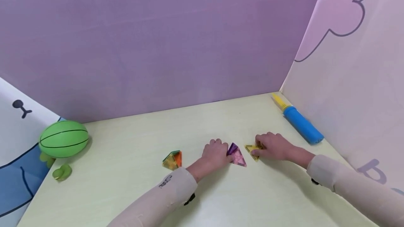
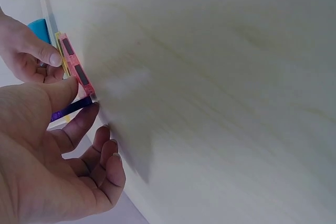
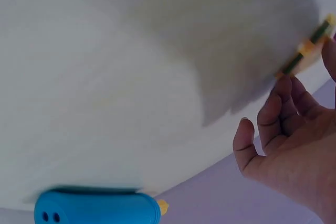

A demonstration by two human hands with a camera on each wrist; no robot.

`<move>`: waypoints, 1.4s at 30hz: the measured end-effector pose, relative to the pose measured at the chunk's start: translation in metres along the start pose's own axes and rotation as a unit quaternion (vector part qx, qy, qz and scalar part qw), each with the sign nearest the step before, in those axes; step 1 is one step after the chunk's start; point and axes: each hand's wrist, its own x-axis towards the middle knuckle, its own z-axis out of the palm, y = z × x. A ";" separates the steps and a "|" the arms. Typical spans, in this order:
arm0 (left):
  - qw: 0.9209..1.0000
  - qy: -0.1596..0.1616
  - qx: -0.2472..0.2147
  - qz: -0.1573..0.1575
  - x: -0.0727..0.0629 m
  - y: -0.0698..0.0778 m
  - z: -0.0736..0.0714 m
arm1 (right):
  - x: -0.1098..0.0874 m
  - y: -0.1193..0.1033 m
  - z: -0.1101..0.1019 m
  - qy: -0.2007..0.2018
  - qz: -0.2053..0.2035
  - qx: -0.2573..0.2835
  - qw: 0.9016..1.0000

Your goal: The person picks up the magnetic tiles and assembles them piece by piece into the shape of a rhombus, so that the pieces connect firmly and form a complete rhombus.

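Observation:
Between thumb and fingers my left hand (image 1: 215, 155) pinches a pink triangular magnetic tile (image 1: 238, 158) joined along an edge to a purple tile (image 1: 233, 148). In the left wrist view the pink tile (image 2: 77, 65) stands edge-on, meeting the purple tile (image 2: 71, 108) at an angle. To the right, my right hand (image 1: 275, 147) pinches a yellow triangular tile (image 1: 252, 151), its point toward me. The right wrist view catches that yellow tile (image 3: 306, 46) blurred at the fingertips. Left of my left hand sits a small pyramid of yellow, orange and green tiles (image 1: 173, 160).
A green ball (image 1: 64, 139) with black lines lies at the table's left, and a small green toy (image 1: 62, 172) sits in front of it. At the right edge lies a blue hand pump (image 1: 303, 125) with a yellow nozzle. Purple and printed walls enclose the table (image 1: 126, 192).

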 end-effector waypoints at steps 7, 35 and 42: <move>1.000 -0.002 0.004 -0.001 -0.001 0.002 0.002 | -0.002 -0.011 0.012 0.035 0.000 -0.028 0.999; 1.000 -0.016 0.005 -0.004 0.000 0.006 0.002 | 0.003 -0.034 -0.007 -0.103 0.156 0.091 0.978; 1.000 -0.017 0.008 -0.002 0.000 0.007 0.002 | 0.004 -0.022 0.000 -0.068 0.168 0.194 0.964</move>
